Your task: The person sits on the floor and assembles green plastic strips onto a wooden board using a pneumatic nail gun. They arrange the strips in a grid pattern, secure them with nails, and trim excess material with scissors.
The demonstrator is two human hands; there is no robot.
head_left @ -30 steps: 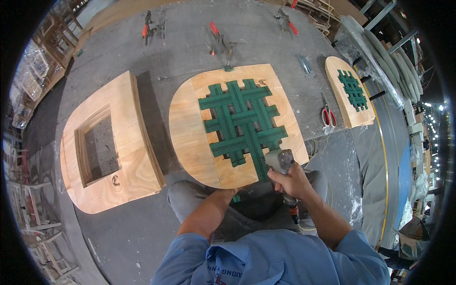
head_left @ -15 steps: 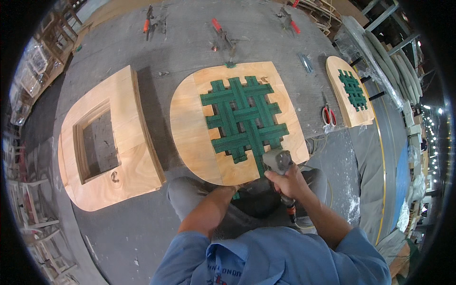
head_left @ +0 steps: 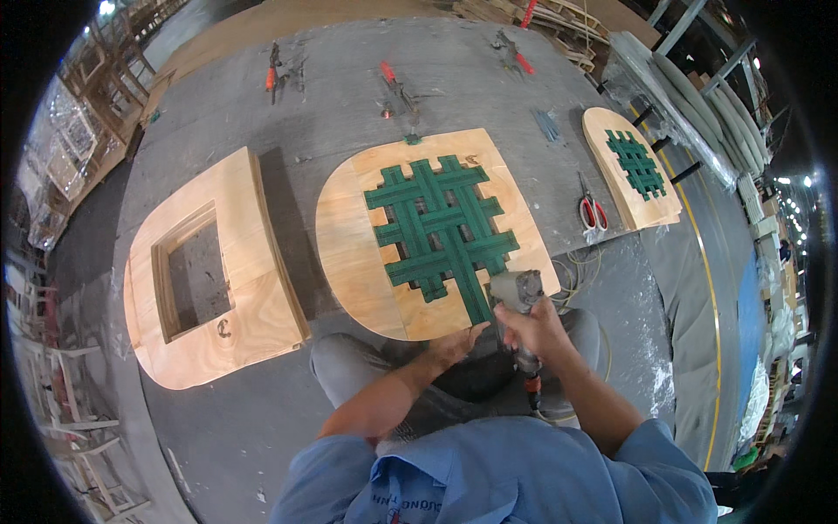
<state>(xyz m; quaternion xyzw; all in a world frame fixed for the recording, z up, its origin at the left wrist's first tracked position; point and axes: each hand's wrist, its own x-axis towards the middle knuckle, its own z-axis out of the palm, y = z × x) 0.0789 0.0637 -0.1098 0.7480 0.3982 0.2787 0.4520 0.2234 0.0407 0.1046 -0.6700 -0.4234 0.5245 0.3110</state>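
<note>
A rounded plywood seat board (head_left: 358, 253) lies on the grey workbench, with green webbing straps (head_left: 441, 227) woven in a lattice over its opening. My right hand (head_left: 534, 327) grips a grey pneumatic staple gun (head_left: 517, 293), its nose set on the near end of a green strap at the board's front edge. My left hand (head_left: 456, 342) presses the loose end of that strap just left of the gun, under the board's edge.
A second plywood seat frame (head_left: 253, 271) with an open square hole lies at the left. A third board with green webbing (head_left: 630, 166) lies at the far right, red-handled scissors (head_left: 592, 210) beside it. Several red-handled clamps (head_left: 391, 83) lie along the bench's far side.
My hands and the staple gun stay at the same strap end on the board's front edge; the view has only shifted slightly.
</note>
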